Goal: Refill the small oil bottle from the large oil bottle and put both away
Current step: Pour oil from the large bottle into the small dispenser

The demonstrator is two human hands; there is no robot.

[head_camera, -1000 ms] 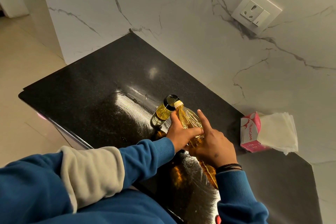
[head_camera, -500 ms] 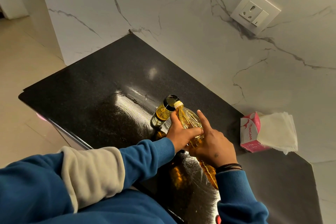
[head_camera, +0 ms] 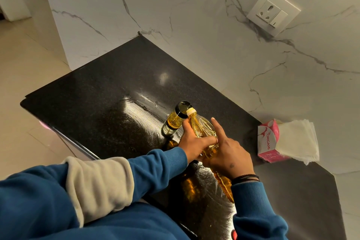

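Pouring under way. Large clear plastic oil bottle, full of golden oil [head_camera: 202, 129], tipped forward and held low so that its white neck meets the black rim of the small glass oil bottle, round and part-filled with yellow oil [head_camera: 174, 121]. Small bottle standing upright on the black speckled stone counter [head_camera: 101, 91], well apart from the counter's near edge, presumably to keep any drip on stone.

Left hand [head_camera: 194, 140] wrapped round the front of the large bottle, thumb up along the neck side, likely steering the spout onto the opening. Right hand [head_camera: 228, 154] cupped over the body just behind, forefinger stretched along the shoulder, other fingers curled round the plastic; probably carrying the weight and setting the tilt. Two hands on one bottle, none on the small one, so a nudge at the rim could topple it.

Pink tissue box with white sheets spilling out [head_camera: 270, 140] at the right of the large bottle, against the white marble wall [head_camera: 175, 15], handy for spills.
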